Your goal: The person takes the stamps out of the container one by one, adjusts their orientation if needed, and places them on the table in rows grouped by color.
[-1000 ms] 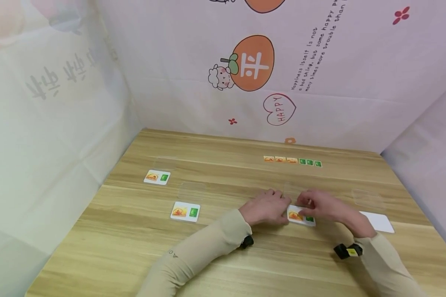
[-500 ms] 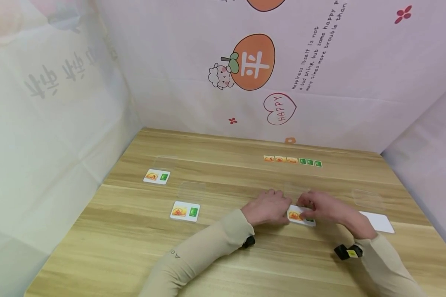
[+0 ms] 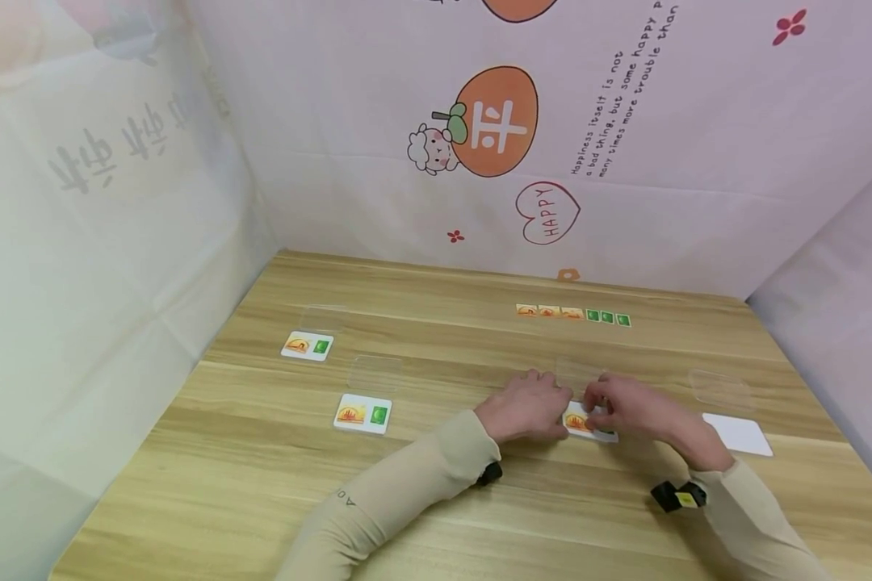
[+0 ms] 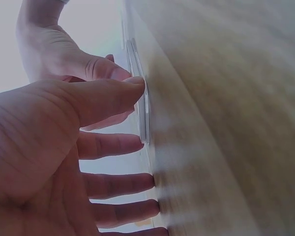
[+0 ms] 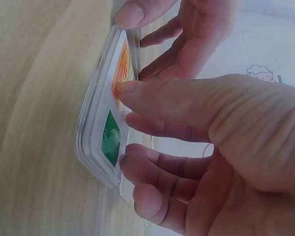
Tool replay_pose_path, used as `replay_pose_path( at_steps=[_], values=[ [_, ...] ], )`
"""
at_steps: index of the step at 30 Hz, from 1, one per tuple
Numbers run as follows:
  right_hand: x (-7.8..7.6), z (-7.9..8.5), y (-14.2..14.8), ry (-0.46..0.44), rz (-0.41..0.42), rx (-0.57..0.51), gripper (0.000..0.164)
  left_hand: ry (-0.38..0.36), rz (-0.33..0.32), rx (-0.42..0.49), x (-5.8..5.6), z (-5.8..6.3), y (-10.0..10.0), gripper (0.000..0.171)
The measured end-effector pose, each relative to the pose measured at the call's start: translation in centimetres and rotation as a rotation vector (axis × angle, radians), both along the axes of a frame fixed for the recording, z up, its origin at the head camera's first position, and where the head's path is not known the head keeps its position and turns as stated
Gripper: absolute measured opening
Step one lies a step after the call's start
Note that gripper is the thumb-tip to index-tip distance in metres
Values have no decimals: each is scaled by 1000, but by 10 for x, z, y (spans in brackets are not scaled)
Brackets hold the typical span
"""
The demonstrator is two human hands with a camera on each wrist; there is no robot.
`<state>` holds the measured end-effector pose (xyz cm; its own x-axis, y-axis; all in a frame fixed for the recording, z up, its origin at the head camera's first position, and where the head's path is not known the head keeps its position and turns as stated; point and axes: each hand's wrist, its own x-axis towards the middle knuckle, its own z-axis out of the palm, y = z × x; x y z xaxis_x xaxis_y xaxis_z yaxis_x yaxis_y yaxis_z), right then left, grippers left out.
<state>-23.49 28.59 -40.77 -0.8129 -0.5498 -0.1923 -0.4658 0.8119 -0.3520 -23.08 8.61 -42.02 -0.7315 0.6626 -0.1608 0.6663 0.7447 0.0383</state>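
Observation:
A white rounded card with an orange sticker and a green sticker lies on the table between my hands. In the right wrist view its edge looks layered. My left hand holds the card's left end, thumb at the near corner and index finger at the far one. The thumb of my right hand presses on the orange sticker. Its other fingers are loosely bent by the far edge, apart from the thumb. In the head view the right hand covers most of the green sticker.
Two similar stickered cards lie at left. At right is a plain white card. A clear sheet lies behind each card. A row of small orange stickers and green stickers lies farther back, before the cloth wall.
My right thumb has shifted left from between the stickers onto the orange one, and the right hand now covers more of the green sticker. The left hand keeps its place at the card's left end.

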Motion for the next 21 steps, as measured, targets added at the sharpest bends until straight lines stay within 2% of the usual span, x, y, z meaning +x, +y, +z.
replay_pose_path(
  at_steps=[21],
  values=[
    [2,-3,-2,34,31,-35,14,-1,11,-14,2,4,1,41]
  ],
)
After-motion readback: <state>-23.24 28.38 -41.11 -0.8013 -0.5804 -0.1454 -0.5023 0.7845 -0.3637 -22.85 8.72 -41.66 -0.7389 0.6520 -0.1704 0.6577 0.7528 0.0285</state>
